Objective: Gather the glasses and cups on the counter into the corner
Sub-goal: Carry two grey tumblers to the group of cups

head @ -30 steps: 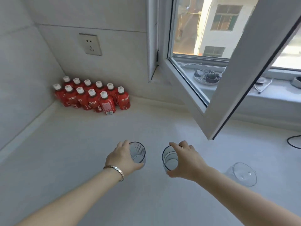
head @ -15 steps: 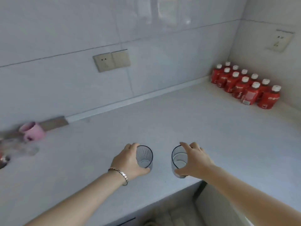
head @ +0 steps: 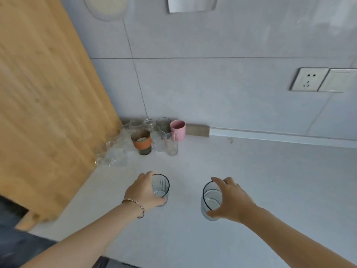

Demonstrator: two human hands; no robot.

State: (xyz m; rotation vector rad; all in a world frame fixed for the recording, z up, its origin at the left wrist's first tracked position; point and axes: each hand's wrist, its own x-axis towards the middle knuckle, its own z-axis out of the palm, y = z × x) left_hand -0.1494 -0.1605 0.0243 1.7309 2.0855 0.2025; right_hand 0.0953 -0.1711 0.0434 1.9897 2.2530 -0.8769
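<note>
My left hand grips a ribbed clear glass from its left side. My right hand grips a second, smooth clear glass from its right side. Both glasses are upright over the white counter; I cannot tell whether they touch it. Ahead, in the corner by the wooden panel, stands a cluster of several clear glasses, a dark glass with an orange band, a tall slim glass and a pink cup.
A tall wooden panel bounds the counter on the left. The tiled wall runs behind, with a socket and switch plate at the right. The counter's front edge lies just below my forearms.
The view has swung left from the red-bottle corner to the corner with the gathered cups. Both hands still hold their glasses and have carried them along.
</note>
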